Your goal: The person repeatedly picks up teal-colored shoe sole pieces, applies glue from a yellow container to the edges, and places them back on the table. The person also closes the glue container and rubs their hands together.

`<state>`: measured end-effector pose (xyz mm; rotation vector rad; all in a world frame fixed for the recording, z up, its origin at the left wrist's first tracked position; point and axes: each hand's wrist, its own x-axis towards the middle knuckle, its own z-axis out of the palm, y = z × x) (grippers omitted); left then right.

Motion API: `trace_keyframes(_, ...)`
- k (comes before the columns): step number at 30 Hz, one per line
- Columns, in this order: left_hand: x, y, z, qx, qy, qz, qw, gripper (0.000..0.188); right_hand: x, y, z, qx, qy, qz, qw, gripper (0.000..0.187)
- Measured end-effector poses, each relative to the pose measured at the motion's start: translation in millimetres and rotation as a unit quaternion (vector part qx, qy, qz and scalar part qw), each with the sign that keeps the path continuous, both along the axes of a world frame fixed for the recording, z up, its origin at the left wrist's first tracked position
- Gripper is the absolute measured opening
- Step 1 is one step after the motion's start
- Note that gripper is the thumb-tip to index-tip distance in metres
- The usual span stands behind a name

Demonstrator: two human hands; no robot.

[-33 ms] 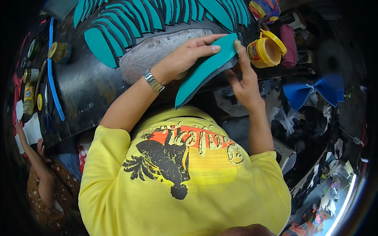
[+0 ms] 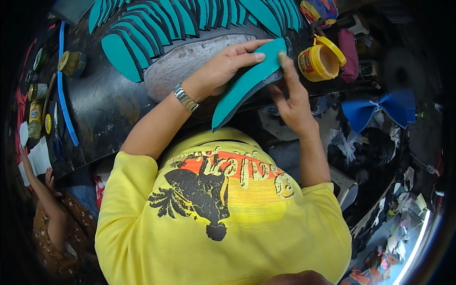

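My left hand [image 2: 229,64] grips a teal shoe insole [image 2: 249,83] with a dark underside, its thumb flat on the teal face and most fingers hidden behind. The insole is tilted, with its narrow end pointing down toward my shirt. On its right edge, near the upper end, my right hand [image 2: 295,97] has its thumb pressed, while the other fingers curl near the dark underside. Behind my left wrist lies a grey, worn oval slab [image 2: 175,66] on the black table.
Rows of overlapping teal insoles [image 2: 142,35] line the far side. An open yellow jar [image 2: 319,61] stands right of my hands. Jars [image 2: 72,63], a blue strip [image 2: 64,95] and scissors [image 2: 56,123] lie at left. Another person's arm [image 2: 45,199] shows at lower left.
My right thumb has slid a little down and left along the insole's edge, and the insole has shifted slightly. My left hand keeps its hold.
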<state>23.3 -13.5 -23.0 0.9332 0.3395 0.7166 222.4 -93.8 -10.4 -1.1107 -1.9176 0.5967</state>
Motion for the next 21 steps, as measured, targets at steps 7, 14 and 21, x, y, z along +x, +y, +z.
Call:
trace_keyframes(7,2,9,-4,-0.016,-0.014,0.014,1.0,0.051,2,-3,-3,-0.015,-0.117,0.095,0.988,0.075)
trace_keyframes(14,-8,11,2,-0.008,-0.033,-0.043,0.998,0.055,14,10,-19,0.001,0.03,0.099,0.995,0.092)
trace_keyframes(21,-5,7,4,0.009,-0.005,-0.054,0.998,0.054,15,25,-18,-0.095,0.101,0.009,0.99,0.09)
